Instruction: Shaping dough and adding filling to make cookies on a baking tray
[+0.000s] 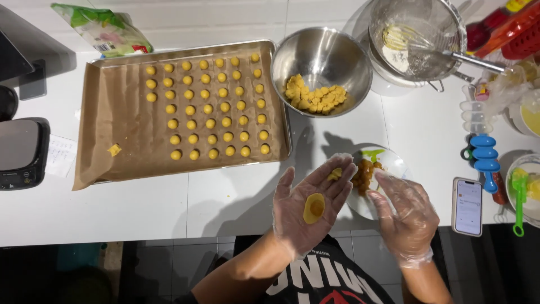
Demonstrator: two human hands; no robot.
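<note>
Left hand (308, 205) fingers spread flat, one dough disc (314, 208) on palm; right hand (404, 217) fingers half-curled, empty; tray (95, 112): seven ball rows.

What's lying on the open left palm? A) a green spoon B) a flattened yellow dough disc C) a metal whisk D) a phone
B: the left hand is held palm up with a flattened yellow dough disc on it, while the right hand reaches toward the small plate of brownish filling.
</note>
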